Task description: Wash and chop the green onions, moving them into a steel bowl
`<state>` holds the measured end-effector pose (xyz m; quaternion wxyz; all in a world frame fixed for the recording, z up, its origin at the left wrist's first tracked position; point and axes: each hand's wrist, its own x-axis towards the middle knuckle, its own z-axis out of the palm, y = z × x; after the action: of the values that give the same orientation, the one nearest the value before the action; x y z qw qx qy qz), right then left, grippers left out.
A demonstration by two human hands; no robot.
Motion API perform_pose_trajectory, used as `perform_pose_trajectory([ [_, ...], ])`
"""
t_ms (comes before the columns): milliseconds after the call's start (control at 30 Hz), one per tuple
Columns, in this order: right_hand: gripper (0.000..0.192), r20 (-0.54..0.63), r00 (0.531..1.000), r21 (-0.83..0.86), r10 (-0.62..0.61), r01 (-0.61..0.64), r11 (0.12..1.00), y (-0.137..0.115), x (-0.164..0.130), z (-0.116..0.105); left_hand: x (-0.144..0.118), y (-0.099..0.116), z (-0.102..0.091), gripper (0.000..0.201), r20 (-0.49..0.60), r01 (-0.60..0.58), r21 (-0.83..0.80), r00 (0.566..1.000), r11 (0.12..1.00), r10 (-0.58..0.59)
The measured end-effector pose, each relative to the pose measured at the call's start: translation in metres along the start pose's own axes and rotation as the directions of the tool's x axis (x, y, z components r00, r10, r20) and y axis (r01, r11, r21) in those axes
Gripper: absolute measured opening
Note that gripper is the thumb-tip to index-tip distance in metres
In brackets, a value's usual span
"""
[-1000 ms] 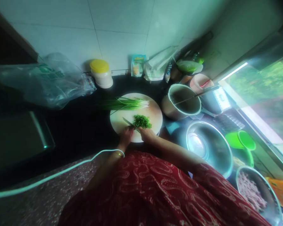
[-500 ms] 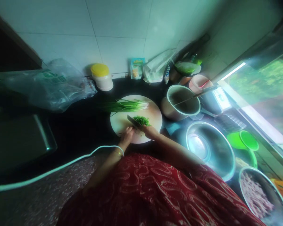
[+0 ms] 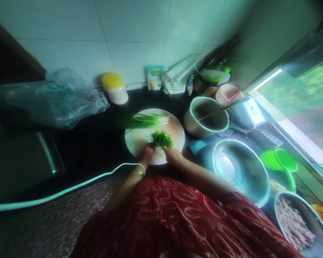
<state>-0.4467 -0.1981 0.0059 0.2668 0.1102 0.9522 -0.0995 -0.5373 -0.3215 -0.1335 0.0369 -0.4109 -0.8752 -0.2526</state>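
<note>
Only the head cam here, looking straight down at a dark kitchen counter.

The left hand point(image 3: 148, 153) is clenched around the handle of a knife point(image 3: 152, 140), with the blade angled up and to the right so its edge meets the pile of chopped greens point(image 3: 162, 138). The right hand point(image 3: 171, 154) sits just beside that pile on the near right. It looks like it's bracing or corralling the greens so they stay heaped, but whether the fingers are pinching any of them or just resting I can't tell, too small and blurry. The pile sits about mid-board on a round cutting board point(image 3: 174, 125), close to the body where both hands can work comfortably.

The uncut green onions point(image 3: 144, 121) lie across the far edge of the board, white ends to the right, leafy tips hanging off to the left. They're parked clear of the blade but handy.

To the right there's a pot point(image 3: 207, 118) with a utensil lying across it, a big steel bowl point(image 3: 240, 172) and a bowl of minced meat point(image 3: 296, 224), all within arm's reach. A yellow-lidded jar point(image 3: 114, 87) and a plastic bag point(image 3: 51, 98) are pushed back toward the tiled wall, out of the chopping space.
</note>
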Motion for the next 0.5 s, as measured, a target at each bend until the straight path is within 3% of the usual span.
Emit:
perform_pose_trajectory([
  [200,0.042,-0.013,1.000,0.008,0.001,-0.001,1.000,-0.005,0.013,0.004,-0.003,-0.004,0.006,0.025,0.039,0.032,0.047,0.999,0.998,-0.034],
  [500,0.046,0.014,1.000,0.030,0.003,-0.004,1.000,-0.008,0.011,-0.001,-0.001,-0.004,0.002,0.021,-0.017,0.028,-0.017,0.999,0.999,-0.028],
])
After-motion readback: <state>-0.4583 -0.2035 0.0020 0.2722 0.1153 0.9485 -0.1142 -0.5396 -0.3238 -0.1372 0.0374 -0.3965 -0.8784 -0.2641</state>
